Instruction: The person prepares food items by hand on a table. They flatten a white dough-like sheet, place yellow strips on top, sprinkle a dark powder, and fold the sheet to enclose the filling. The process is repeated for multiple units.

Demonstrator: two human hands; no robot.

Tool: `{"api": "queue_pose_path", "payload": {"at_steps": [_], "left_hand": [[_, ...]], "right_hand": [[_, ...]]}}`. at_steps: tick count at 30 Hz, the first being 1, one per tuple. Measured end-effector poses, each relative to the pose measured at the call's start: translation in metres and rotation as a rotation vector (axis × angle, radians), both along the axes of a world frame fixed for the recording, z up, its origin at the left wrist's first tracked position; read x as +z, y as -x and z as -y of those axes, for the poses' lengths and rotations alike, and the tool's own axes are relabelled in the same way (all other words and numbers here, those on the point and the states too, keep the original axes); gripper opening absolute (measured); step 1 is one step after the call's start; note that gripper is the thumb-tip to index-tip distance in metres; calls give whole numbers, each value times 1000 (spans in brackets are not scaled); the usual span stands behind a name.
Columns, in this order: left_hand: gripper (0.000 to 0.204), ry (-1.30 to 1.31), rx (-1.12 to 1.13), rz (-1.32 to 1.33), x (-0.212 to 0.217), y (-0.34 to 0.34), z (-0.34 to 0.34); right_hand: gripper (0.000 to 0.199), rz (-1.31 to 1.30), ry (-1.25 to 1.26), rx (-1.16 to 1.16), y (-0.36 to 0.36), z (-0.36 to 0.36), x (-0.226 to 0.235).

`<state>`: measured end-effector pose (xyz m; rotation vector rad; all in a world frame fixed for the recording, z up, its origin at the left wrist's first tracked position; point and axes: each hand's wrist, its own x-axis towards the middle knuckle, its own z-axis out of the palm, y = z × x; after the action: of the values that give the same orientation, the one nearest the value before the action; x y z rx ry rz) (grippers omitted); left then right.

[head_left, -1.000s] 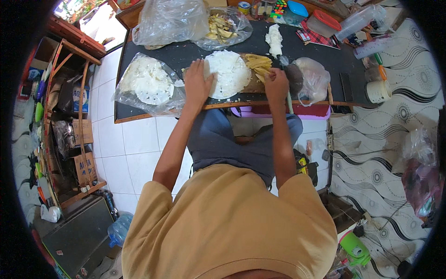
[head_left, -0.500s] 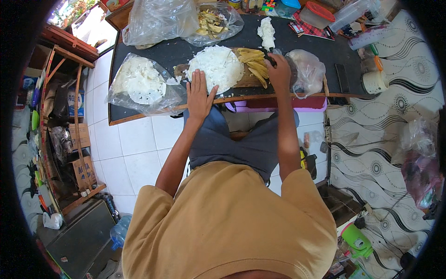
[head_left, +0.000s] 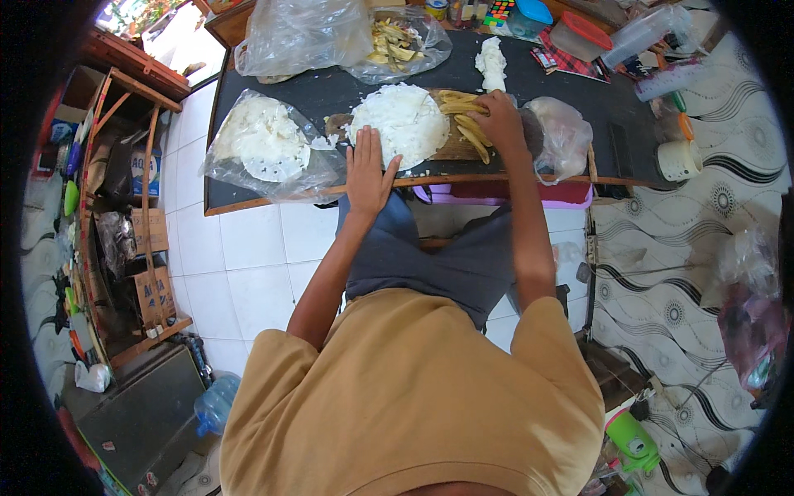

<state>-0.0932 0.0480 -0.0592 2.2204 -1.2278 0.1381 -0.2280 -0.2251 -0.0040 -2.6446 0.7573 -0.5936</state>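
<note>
My left hand (head_left: 370,174) lies flat, fingers spread, on the near left edge of a stack of thin round white wrappers (head_left: 403,124). The stack rests partly on a wooden board (head_left: 453,151). On the board, right of the wrappers, is a pile of yellow banana slices (head_left: 468,124). My right hand (head_left: 499,122) is over the right side of this pile, its fingers curled down and closed on a slice; the fingertips are partly hidden. More white wrappers (head_left: 269,142) lie on an opened plastic bag to the left.
Beyond the board are a bag of yellow pieces (head_left: 395,45), a big clear plastic bag (head_left: 302,37) and a white folded strip (head_left: 490,64). A tied clear bag (head_left: 560,136) sits right of my right hand. A white cup (head_left: 679,159) stands at the table's right end.
My right hand has moved slightly left, onto the banana slices. The left hand stays flat on the wrappers. The whole view has shifted a little.
</note>
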Motion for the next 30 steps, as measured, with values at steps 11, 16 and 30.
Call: {"api": "queue_pose_path", "payload": {"at_steps": [11,16,30], "left_hand": [[59,77,0,-183,6,-1,-3],[55,344,-10,-365,4,-6,-9],[50,384,11,-434,6,-9,-11]], "right_hand": [[32,131,-174,4,-1,-33,34],[30,229,-925,-12,-23,-91,14],[34,-40,-560,-9,-46,-106,-35]]}}
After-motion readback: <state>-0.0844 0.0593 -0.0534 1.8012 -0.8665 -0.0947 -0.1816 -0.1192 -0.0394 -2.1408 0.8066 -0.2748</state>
